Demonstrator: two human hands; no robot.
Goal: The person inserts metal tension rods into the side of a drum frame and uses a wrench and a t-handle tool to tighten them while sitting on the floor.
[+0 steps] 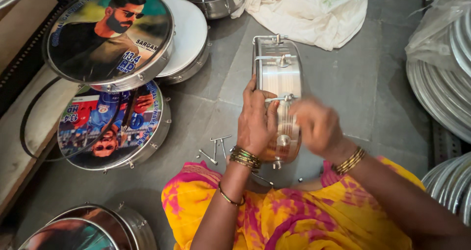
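Head camera looks down on a steel drum shell (277,78) standing on edge on the stone floor (373,83), just beyond the knees. Left hand (256,122) clasps its rim; right hand (316,125), blurred, pinches a tension hook (279,98). Shell could roll or the hook slip, scattering among loose bolts (216,149) nearby.

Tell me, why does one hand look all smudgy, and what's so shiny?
In the head view, the right hand is smeared by motion blur, while the left hand is sharp; the metal drum they hold shows bright glare streaks, and the printed drumhead at the upper left has a soft sheen.
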